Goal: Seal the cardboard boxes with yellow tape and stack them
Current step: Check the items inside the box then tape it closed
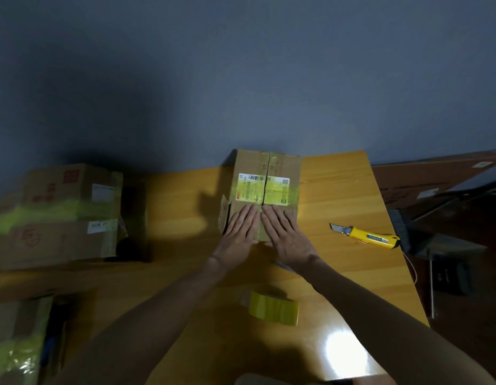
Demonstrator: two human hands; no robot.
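Observation:
A small cardboard box (pixel 280 168) stands on the wooden table (pixel 338 195), its top flaps closed with a slit down the middle and a shipping label under yellow tape. My left hand (pixel 240 227) and my right hand (pixel 285 232) lie flat side by side on the near end of its top, fingers straight, pressing on either side of the seam. A roll of yellow tape (pixel 273 308) lies on the table between my forearms, nearer to me.
A yellow utility knife (pixel 366 236) with its blade out lies right of the box. Two taped boxes (pixel 66 215) sit stacked at the left. Another taped box (pixel 16 343) is at the lower left. The table's right edge drops to a dark floor with clutter.

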